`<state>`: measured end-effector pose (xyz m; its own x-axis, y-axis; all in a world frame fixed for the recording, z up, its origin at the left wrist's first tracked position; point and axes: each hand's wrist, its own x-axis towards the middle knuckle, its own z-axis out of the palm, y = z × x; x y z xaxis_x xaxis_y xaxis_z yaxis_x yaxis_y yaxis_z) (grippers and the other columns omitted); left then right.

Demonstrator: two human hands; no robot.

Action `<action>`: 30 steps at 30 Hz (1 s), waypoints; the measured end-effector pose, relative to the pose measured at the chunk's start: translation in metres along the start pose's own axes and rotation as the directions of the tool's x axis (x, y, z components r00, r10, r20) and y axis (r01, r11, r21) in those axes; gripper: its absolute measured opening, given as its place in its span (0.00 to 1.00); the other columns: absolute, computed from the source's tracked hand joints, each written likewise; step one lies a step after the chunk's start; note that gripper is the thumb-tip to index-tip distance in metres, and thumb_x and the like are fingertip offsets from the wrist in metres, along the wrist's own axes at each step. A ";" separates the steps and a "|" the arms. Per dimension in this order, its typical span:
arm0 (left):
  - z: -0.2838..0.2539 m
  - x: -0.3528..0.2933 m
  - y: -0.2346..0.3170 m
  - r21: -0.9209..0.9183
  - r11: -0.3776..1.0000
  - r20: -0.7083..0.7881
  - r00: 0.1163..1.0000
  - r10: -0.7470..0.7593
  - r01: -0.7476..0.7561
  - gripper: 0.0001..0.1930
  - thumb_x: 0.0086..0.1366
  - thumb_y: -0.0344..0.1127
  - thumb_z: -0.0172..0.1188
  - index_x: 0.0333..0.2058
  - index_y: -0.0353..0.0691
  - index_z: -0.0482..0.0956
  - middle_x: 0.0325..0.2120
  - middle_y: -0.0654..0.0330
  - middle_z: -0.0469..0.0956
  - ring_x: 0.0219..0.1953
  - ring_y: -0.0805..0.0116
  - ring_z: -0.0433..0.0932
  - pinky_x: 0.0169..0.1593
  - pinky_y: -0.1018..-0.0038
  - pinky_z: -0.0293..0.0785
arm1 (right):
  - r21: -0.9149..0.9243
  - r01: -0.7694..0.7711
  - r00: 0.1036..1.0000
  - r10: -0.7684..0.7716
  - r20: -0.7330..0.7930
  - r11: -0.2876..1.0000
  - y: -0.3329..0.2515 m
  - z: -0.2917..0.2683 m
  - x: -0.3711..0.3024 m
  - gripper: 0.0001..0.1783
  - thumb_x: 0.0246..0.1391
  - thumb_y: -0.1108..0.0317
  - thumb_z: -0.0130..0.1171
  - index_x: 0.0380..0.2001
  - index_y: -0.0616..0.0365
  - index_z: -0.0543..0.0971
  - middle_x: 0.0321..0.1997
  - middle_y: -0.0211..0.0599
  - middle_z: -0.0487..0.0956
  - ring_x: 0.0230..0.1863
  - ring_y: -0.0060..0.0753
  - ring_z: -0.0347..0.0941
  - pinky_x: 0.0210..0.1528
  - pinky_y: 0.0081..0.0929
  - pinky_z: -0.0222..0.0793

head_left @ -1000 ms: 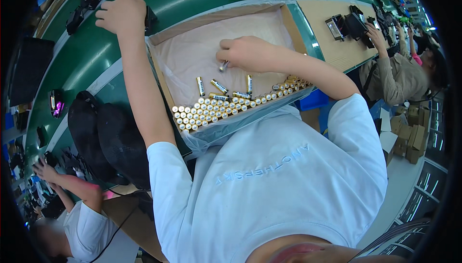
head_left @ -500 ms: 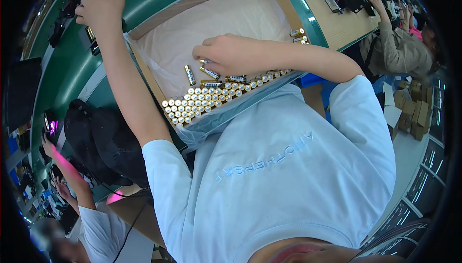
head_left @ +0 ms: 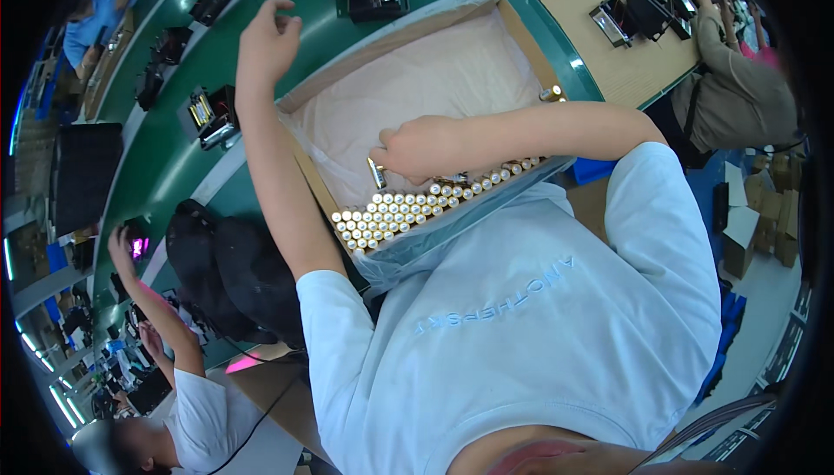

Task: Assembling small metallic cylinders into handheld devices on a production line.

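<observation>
At fingertips of R hand (head_left: 423, 147), gold-ended cylindrical metal battery (head_left: 377, 174) sits tilted in plastic-lined brown cardboard box (head_left: 519, 36); can't tell if pinched. L hand (head_left: 269, 44), well apart, curls loosely, empty. Batt. prob. light, stiff, slick: grip mid-barrel.

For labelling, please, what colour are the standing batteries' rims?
Gold on the standing batteries, in the head view.
</observation>
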<state>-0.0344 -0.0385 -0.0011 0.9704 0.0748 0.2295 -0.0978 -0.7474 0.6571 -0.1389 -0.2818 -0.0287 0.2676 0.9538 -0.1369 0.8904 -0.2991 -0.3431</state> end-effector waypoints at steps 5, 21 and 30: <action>-0.015 0.009 0.012 -0.034 0.996 0.088 0.993 -0.081 0.084 0.16 0.62 0.34 0.56 0.49 0.42 0.77 0.36 0.58 0.81 0.34 0.64 0.78 0.41 0.71 0.74 | -0.043 0.017 0.996 -0.020 -0.087 0.999 -0.003 0.017 0.007 0.12 0.50 0.68 0.56 0.38 0.62 0.72 0.31 0.50 0.75 0.26 0.52 0.77 0.29 0.40 0.76; 0.039 0.138 -0.073 0.066 0.996 0.351 0.933 -0.079 0.059 0.26 0.64 0.31 0.57 0.61 0.34 0.66 0.46 0.50 0.79 0.38 0.62 0.80 0.46 0.70 0.76 | 0.526 0.069 0.997 -0.045 -0.060 0.847 0.036 -0.038 0.000 0.11 0.58 0.65 0.50 0.35 0.62 0.75 0.27 0.44 0.80 0.22 0.38 0.75 0.28 0.34 0.71; 0.021 0.046 -0.054 -0.347 0.856 0.264 0.915 -0.303 0.384 0.23 0.66 0.29 0.55 0.58 0.29 0.65 0.44 0.45 0.76 0.38 0.58 0.80 0.43 0.64 0.79 | 0.888 -0.086 0.801 0.562 -0.208 0.451 0.094 -0.109 0.062 0.09 0.56 0.68 0.53 0.35 0.62 0.79 0.21 0.35 0.79 0.19 0.21 0.74 0.21 0.19 0.69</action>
<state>0.0200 -0.0085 -0.0417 0.9764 0.1208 -0.1792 0.2123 -0.3815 0.8996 0.0012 -0.2477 0.0319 0.7911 0.6019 -0.1089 0.0521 -0.2436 -0.9685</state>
